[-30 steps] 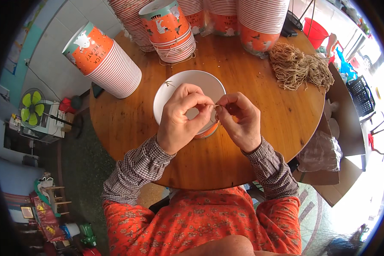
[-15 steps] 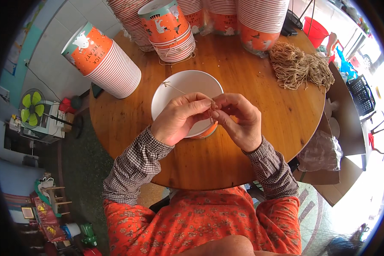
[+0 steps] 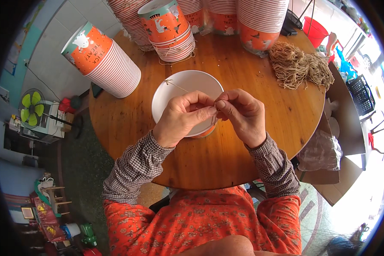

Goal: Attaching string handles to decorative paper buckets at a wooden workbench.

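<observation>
A round paper bucket (image 3: 183, 79), white inside and orange outside, stands on the table in front of me. A thin tan cord (image 3: 178, 87) is knotted at its far left rim and runs across its mouth to my fingers. My left hand (image 3: 184, 114) pinches the cord over the near right rim, thumb against forefinger. Beside it, my right hand (image 3: 245, 118) pinches the cord too, its fingertips nearly touching the left ones. The cord's end between the fingers is mostly hidden.
Nested paper buckets (image 3: 111, 68) lean at the left; more stacks (image 3: 260, 19) stand along the back. A bundle of tan cords (image 3: 298, 66) lies at the right. Past the table's right edge are an open cardboard box (image 3: 347, 115) and clear plastic (image 3: 322, 151). A green fan (image 3: 32, 106) stands left.
Both hands have shifted slightly: the right hand has moved a little to the right, and the left fingers have regripped the cord. The bucket stays in place.
</observation>
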`<state>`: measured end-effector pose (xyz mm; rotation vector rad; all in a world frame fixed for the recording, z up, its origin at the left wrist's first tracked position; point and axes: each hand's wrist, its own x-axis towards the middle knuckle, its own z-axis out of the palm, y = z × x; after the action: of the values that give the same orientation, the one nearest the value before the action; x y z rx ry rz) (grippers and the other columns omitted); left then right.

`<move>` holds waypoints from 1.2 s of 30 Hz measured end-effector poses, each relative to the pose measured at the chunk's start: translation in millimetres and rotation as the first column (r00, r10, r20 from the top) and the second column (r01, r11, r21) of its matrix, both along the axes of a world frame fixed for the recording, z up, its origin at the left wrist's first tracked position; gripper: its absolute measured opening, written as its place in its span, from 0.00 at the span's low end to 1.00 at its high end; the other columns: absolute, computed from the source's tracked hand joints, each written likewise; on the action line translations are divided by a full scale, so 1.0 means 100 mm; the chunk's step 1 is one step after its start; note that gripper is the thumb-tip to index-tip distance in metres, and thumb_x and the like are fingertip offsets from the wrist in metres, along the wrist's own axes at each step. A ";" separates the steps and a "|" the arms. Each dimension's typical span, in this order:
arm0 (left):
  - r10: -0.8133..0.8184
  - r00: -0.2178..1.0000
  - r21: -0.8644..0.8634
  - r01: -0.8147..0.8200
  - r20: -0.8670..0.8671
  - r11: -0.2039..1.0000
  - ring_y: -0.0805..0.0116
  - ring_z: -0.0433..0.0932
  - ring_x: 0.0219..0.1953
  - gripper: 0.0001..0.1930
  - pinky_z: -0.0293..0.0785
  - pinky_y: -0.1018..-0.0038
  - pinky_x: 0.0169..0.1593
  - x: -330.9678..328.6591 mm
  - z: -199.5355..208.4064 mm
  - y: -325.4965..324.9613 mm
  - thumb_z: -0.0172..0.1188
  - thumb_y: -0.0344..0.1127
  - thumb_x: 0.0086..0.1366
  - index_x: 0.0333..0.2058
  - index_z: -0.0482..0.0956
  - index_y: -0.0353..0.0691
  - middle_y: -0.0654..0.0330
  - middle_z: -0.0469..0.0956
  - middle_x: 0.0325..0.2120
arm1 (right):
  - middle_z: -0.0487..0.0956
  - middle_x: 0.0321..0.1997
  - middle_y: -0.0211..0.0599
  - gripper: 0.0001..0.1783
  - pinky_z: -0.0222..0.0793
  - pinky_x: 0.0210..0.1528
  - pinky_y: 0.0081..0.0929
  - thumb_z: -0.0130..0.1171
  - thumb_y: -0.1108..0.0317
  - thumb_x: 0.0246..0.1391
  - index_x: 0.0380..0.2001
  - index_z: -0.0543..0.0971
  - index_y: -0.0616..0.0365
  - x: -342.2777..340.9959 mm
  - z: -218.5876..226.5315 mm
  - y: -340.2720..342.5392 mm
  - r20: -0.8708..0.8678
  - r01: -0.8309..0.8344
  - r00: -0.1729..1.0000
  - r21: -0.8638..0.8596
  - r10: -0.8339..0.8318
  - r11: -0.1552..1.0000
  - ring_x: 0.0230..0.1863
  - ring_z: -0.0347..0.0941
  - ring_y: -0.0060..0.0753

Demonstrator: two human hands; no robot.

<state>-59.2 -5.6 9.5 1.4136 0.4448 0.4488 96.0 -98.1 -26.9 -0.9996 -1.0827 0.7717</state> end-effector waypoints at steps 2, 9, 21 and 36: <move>-0.023 0.999 0.022 0.023 -0.026 0.999 0.77 0.76 0.42 0.07 0.71 0.80 0.49 -0.02 -0.01 0.02 0.57 0.29 0.65 0.40 0.76 0.33 0.64 0.78 0.36 | 0.78 0.28 0.28 0.03 0.72 0.33 0.16 0.56 0.75 0.58 0.35 0.75 0.64 0.03 -0.01 0.02 -0.037 -0.032 0.999 -0.022 0.032 0.999 0.30 0.74 0.16; 0.024 0.995 0.143 -0.011 -0.093 0.990 0.80 0.74 0.32 0.06 0.71 0.82 0.39 -0.06 0.01 0.02 0.57 0.30 0.65 0.37 0.75 0.33 0.65 0.76 0.32 | 0.78 0.34 0.31 0.04 0.73 0.36 0.16 0.53 0.75 0.60 0.38 0.73 0.64 0.12 -0.03 0.05 -0.055 -0.079 0.995 0.013 0.080 0.997 0.35 0.75 0.18; 0.007 0.994 0.092 0.003 -0.112 0.996 0.80 0.76 0.32 0.04 0.73 0.82 0.38 -0.04 0.06 0.01 0.56 0.26 0.62 0.35 0.75 0.33 0.64 0.76 0.31 | 0.78 0.39 0.36 0.06 0.72 0.47 0.21 0.56 0.76 0.58 0.37 0.74 0.67 0.14 -0.02 0.05 -0.063 -0.138 0.988 0.049 0.141 0.989 0.41 0.74 0.22; 0.073 0.991 0.162 -0.054 -0.114 0.985 0.82 0.72 0.29 0.06 0.69 0.83 0.36 -0.03 0.05 -0.01 0.56 0.27 0.65 0.38 0.77 0.32 0.66 0.76 0.28 | 0.78 0.39 0.35 0.05 0.72 0.46 0.20 0.55 0.77 0.58 0.37 0.74 0.67 0.12 -0.08 0.05 -0.056 -0.102 0.993 0.060 0.106 0.993 0.41 0.74 0.20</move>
<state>-62.0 -7.0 14.1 1.5899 0.5623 0.4611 107.7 -92.7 -34.5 -0.8723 -1.1068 0.8448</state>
